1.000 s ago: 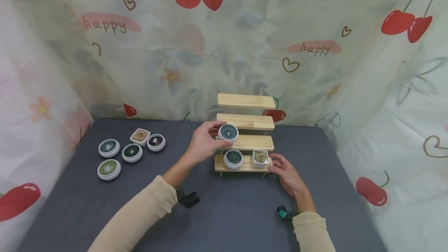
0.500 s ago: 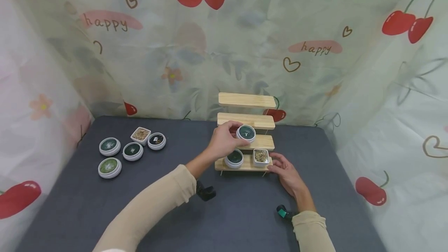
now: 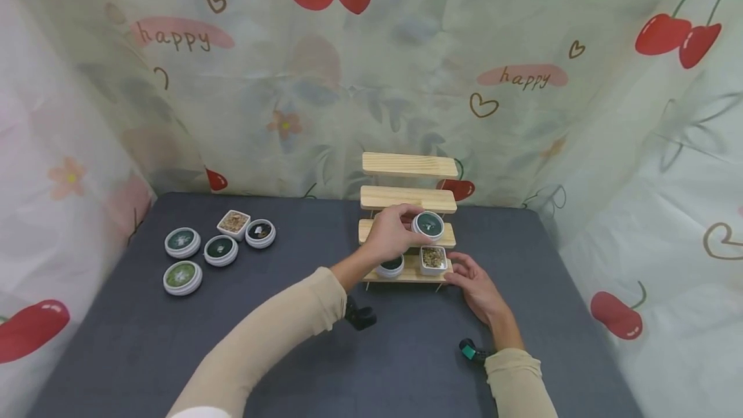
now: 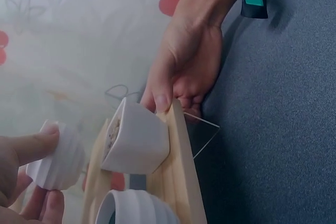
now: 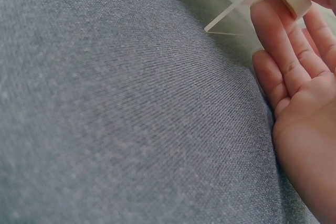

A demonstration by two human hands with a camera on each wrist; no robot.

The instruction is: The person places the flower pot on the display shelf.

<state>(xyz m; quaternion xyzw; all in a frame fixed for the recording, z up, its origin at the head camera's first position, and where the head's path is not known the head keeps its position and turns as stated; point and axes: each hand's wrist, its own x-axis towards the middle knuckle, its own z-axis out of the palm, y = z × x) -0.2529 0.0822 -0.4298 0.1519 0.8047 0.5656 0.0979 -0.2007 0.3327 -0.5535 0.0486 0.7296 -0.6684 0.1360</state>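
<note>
My left hand [image 3: 390, 235] pinches a small round white ribbed pot [image 3: 429, 227] with a dark green top. It holds this pot over the right part of the second-lowest board of a stepped wooden stand [image 3: 409, 199]. In the left wrist view, the thumb and fingers grip the pot's ribbed side [image 4: 64, 156]. My right hand [image 3: 477, 289] grips the right end of the lowest board, thumb on top and fingers beneath. On that board stand a square white pot [image 3: 433, 261] with grainy brownish filling and another round pot [image 3: 391, 267], partly hidden by my left hand.
On the dark grey table [image 3: 278, 353], several pots stand in a group at the left, among them a square pot [image 3: 234, 224] and a green-topped round pot [image 3: 182, 277]. A cherry-printed curtain [image 3: 325, 115] hangs behind the stand and along both sides.
My left hand has carried the round pot rightward along the second-lowest board, from its left end to its right part. The right hand keeps its place at the lowest board's end.
</note>
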